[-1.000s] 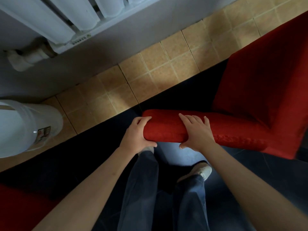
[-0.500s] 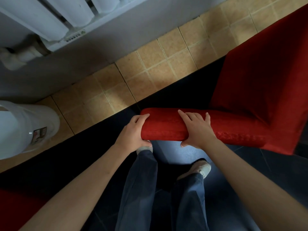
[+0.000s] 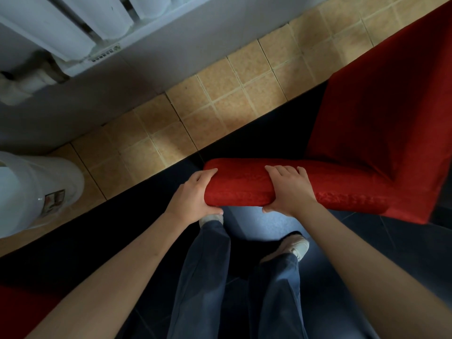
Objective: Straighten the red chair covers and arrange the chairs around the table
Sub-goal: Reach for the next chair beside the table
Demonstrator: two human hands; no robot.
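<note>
A chair in a red cover (image 3: 381, 123) stands at the right, seen from above, with its padded backrest top (image 3: 244, 187) running across the middle of the view. My left hand (image 3: 193, 196) grips the left end of that backrest top, thumb underneath. My right hand (image 3: 288, 189) grips it a little further right, fingers over the top and thumb below. The seat spreads out beyond the backrest toward the upper right. A corner of another red-covered chair (image 3: 22, 309) shows at the bottom left. No table is in view.
A white radiator (image 3: 73, 28) hangs on the grey wall at the top left. A white cylindrical container (image 3: 34, 192) stands on the tan tiled floor (image 3: 220, 89) at the left. My legs and shoes (image 3: 298, 245) stand on dark floor below the backrest.
The view has shifted slightly, and the chair and both hands sit a touch lower and left in it. Both hands keep the same hold on the backrest.
</note>
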